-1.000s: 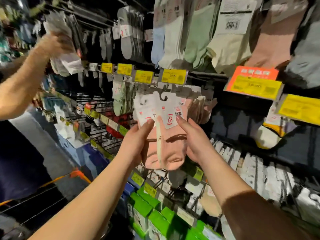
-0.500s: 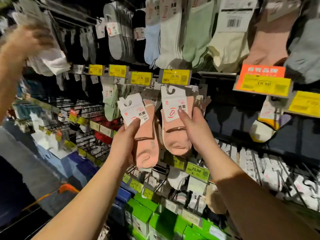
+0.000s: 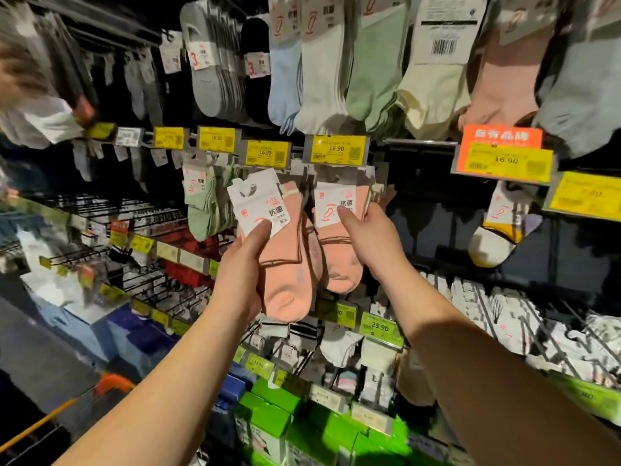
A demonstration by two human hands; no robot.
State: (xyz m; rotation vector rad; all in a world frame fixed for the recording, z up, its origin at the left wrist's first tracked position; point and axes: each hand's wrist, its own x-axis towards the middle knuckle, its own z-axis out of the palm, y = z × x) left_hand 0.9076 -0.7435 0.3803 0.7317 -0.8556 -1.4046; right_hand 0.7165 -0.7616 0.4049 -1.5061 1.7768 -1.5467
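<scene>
As arms reach up, hands (image 3: 245, 260) (image 3: 373, 243) pinch pink sock pks (image 3: 285, 264) (image 3: 339, 264) — thumbs front.

The left hand (image 3: 247, 260) has pulled the left pink sock pack (image 3: 285, 264) away from the right pink sock pack (image 3: 339, 260), held by the right hand (image 3: 373, 240); a second ago the two overlapped. The freed pack now lies at 9 o'clock of the other, its card tipped toward 11 o'clock.

Dim aisle, blurred left edge, wide-angle bowing.
</scene>
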